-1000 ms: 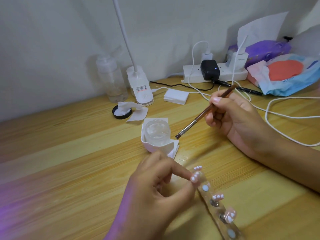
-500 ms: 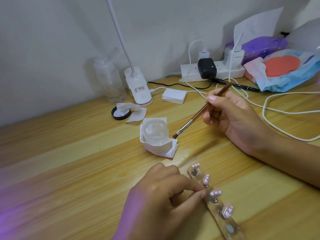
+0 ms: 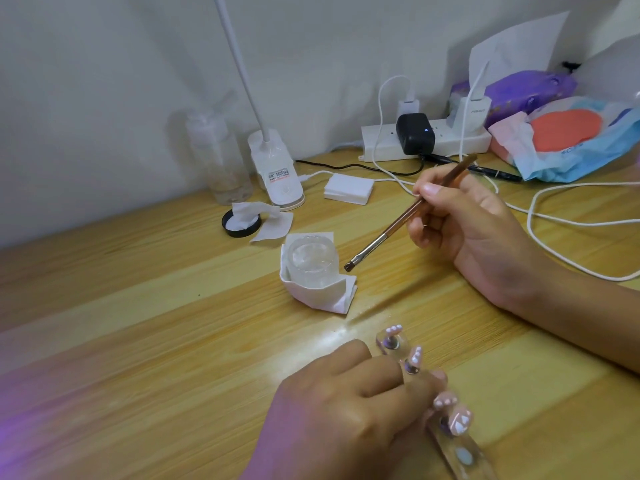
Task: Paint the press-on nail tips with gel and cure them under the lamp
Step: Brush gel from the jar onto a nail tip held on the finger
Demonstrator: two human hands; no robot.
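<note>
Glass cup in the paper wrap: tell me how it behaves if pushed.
The glass cup looks squat, so it probably slides rather than tips. The paper wrap round it looks loose and would likely crumple first.

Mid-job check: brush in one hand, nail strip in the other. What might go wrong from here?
1. The left hand pinches the clear strip right against the nail tips; it may smudge gel or knock one loose.
2. The brush in the right hand hovers beside the glass jar sitting in folded tissue; a bump might tip it.
3. A white cable loops near the right wrist and could snag.
</note>
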